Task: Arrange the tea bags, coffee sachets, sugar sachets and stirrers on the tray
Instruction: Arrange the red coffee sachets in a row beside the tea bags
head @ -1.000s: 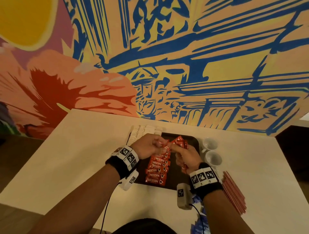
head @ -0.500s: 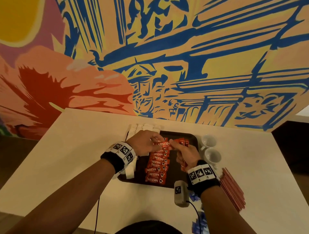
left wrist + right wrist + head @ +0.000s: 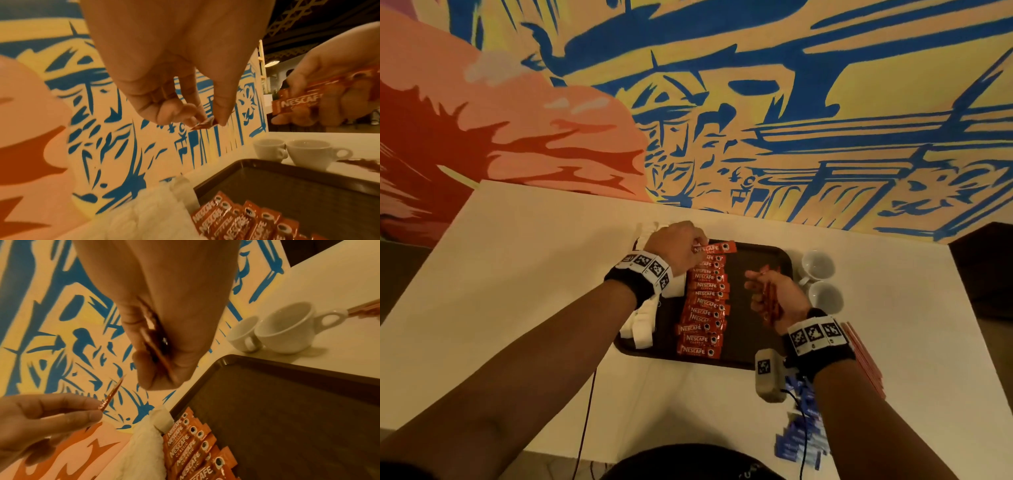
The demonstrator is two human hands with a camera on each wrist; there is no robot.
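A dark tray (image 3: 756, 260) holds a column of red coffee sachets (image 3: 705, 308) and, along its left side, white sugar sachets (image 3: 643, 325). My left hand (image 3: 697, 245) pinches one coffee sachet (image 3: 714, 248) by its end at the far end of the column, just above the tray; the left wrist view shows that sachet (image 3: 203, 125) between thumb and fingertips. My right hand (image 3: 760, 284) hovers over the bare right half of the tray and grips a bundle of coffee sachets (image 3: 772, 301). Red stirrers (image 3: 863, 359) and blue tea bags (image 3: 801, 438) lie on the table at the right.
Two white cups (image 3: 818, 267) stand on the table just right of the tray. A painted wall (image 3: 722, 102) rises directly behind the table. The white table (image 3: 534, 274) stretches to the left, and its front edge runs near my body.
The hands met over the tray, then parted. The left hand now carries one sachet to the far end of the column; the right hand has drawn back right with the bundle.
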